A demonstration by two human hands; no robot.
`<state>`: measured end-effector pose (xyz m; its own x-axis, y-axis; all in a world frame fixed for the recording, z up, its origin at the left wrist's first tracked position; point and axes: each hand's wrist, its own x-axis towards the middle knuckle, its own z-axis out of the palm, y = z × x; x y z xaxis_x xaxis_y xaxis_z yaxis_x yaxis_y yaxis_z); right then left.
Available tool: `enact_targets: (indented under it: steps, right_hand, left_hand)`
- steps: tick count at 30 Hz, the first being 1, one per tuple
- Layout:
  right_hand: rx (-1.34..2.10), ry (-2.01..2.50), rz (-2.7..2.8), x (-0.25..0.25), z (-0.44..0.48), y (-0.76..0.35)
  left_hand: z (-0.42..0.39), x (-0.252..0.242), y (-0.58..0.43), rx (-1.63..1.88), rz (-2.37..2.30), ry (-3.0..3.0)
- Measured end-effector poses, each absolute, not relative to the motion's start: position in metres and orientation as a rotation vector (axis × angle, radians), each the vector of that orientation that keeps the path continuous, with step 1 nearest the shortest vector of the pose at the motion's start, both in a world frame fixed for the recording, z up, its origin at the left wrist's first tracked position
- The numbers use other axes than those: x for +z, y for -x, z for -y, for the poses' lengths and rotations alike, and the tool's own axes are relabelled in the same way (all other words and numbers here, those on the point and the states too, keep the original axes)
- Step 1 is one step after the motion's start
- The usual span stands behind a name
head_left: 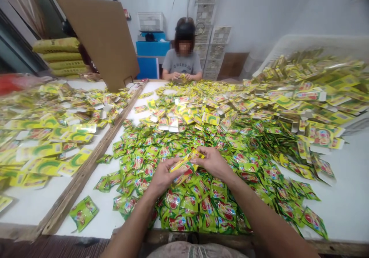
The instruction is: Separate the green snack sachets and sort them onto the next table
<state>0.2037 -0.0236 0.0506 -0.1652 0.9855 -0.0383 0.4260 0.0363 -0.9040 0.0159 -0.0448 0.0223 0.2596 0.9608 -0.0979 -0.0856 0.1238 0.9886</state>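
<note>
My left hand (165, 176) is closed around a small yellow printed carton (182, 167), held at a slant above a heap of packets. My right hand (213, 161) pinches at the carton's far right end, its fingers bent over that end. Whether a packet is between those fingers is too small to tell. Beneath both hands lies a thick pile of shiny green sachets (188, 202) with red and pink print. Past the sachets, many flat yellow cartons (211, 118) with white flaps are strewn over the white table (350, 196).
A wooden strip (86, 173) divides the table, with more yellow cartons (43, 156) on its left. At the right stands a translucent tub (273, 54) spilling cartons. Opposite sits a person (181, 60) handling a carton. A cardboard sheet (100, 39) stands upright at back left.
</note>
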Motion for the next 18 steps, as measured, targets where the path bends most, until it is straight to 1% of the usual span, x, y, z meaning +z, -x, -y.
enact_targets:
  steps: [3, 6, 10, 14, 18]
  right_hand:
    - [1.012, 1.435, 1.552, 0.046, 0.027, -0.198]
    - [0.863, 1.473, 1.577, 0.043, 0.033, -0.195]
    - [0.743, 1.424, 1.66, 0.046, 0.041, -0.196]
    - [0.591, 1.385, 1.604, 0.043, 0.045, -0.194]
    - [0.551, 1.397, 1.575, 0.031, 0.047, -0.19]
  left_hand:
    - [0.045, 0.022, -0.018, 0.939, -0.945, -1.052]
    - [0.045, 0.022, -0.018, 0.912, -0.913, -0.947]
    - [0.047, 0.02, -0.02, 0.984, -0.936, -0.829]
    - [0.048, 0.021, -0.022, 1.007, -0.943, -0.791]
    - [0.049, 0.022, -0.021, 1.041, -0.951, -0.75]
